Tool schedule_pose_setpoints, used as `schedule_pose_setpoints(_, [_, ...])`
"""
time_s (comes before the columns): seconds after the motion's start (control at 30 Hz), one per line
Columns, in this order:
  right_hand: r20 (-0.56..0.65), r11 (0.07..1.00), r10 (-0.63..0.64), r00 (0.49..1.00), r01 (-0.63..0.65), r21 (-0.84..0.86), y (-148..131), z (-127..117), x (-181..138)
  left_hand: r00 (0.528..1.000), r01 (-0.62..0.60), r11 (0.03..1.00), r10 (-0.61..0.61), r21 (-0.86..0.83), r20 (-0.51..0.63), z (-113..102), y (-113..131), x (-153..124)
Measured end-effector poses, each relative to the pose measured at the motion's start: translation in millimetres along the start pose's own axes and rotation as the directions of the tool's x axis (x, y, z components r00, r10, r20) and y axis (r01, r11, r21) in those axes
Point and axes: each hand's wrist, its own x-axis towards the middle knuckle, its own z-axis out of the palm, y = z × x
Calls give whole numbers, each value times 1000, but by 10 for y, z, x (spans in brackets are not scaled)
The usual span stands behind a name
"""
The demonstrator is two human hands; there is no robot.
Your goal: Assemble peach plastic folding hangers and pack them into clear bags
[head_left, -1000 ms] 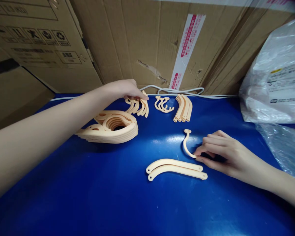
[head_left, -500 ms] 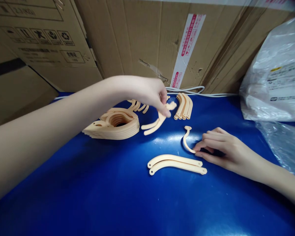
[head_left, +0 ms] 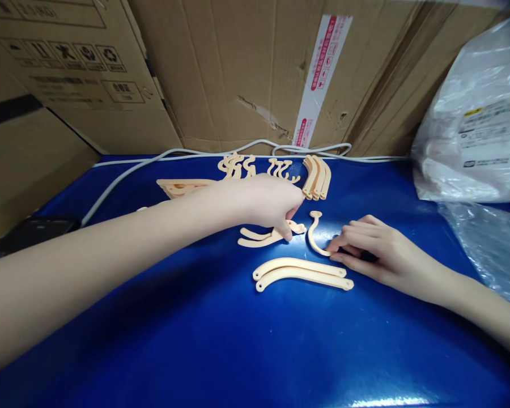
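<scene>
My left hand [head_left: 276, 201] pinches a cream forked plastic piece [head_left: 258, 240], holding it low over the blue table with its two prongs pointing left. Thumb and fingertips of my right hand [head_left: 378, 249] are closed on the lower end of a slim cream hook [head_left: 312, 231], whose flat head points away from me. The forked piece's knobbed end is close to the hook's left side. In front of both hands, two long curved cream arms [head_left: 300, 276] lie side by side, with holes at their ends. My left forearm covers most of a stack of larger cream pieces [head_left: 182, 186].
Towards the back lie more forked pieces [head_left: 233, 167], several small hooks [head_left: 279, 168] and a bundle of curved arms [head_left: 317, 178]. A white cable [head_left: 127, 171] runs along cardboard boxes [head_left: 238, 68]. Plastic-wrapped goods [head_left: 480, 124] stand right; a dark flat device [head_left: 38, 232] lies left.
My left hand has brought the forked piece nearer to me and down towards the hook, turning its knobbed end to the right. My right hand keeps its hold on the hook.
</scene>
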Motion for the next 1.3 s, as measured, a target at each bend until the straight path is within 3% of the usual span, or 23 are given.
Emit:
schedule_pose_setpoints(0.2, [8,1000,8,1000,-9,1,-14,-5,-30,982,59,994,-42,91,-184,177,101,-163])
schedule_pose_setpoints(0.33, [17,1000,-18,1000,18,-20,-12,-13,-44,906,158,976,-83,149,-415,293,238,-466])
schedule_pose_setpoints(0.47, [18,997,-40,999,41,-63,-28,-42,-26,856,163,985,-109,63,-506,501,265,-751])
schedule_pose_setpoints(0.67, [-132,971,-50,990,17,-237,-85,10,139,837,-3,988,87,156,-540,852,105,-769])
schedule_pose_setpoints(0.8, [-152,956,-66,986,18,-292,-97,160,298,851,9,989,72,150,-521,960,76,-713])
schedule_pose_setpoints(1.03, [-227,961,-125,966,61,-269,-127,294,355,826,48,982,64,183,-560,1083,56,-748])
schedule_pose_setpoints(1.3, [-127,915,-197,972,136,-379,-200,254,272,799,23,975,115,221,-590,1165,101,-788])
